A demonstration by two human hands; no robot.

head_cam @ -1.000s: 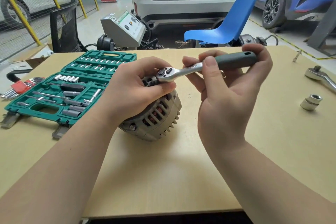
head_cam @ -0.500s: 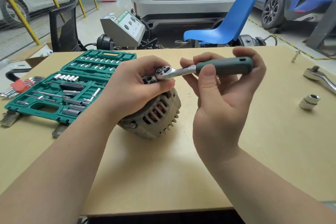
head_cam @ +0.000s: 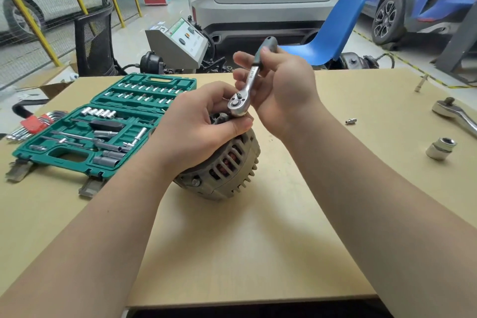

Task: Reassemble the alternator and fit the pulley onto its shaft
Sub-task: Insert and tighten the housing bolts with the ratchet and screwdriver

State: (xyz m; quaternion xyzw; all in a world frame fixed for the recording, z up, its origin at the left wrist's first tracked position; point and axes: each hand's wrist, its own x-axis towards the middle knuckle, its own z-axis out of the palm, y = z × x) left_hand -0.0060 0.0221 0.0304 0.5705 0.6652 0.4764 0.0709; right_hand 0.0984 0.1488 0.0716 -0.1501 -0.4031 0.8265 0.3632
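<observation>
The alternator (head_cam: 227,162) lay on the table (head_cam: 232,253), the left hand (head_cam: 196,131) curled over its top and holding it. The right hand (head_cam: 278,90) clamped the ratchet (head_cam: 247,85), whose long axis ran from the head at seven o'clock to the handle at one o'clock. The head sat directly over the alternator's top, beside the left thumb; whatever it engaged was hidden.

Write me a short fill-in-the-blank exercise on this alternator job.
1. The right hand holds the ratchet by its dark ____.
2. The left hand rests on top of the ____.
3. The open green socket case lies on the person's ____ side.
4. The loose socket stands on the ____.

Missing words: handle; alternator; left; table
</observation>
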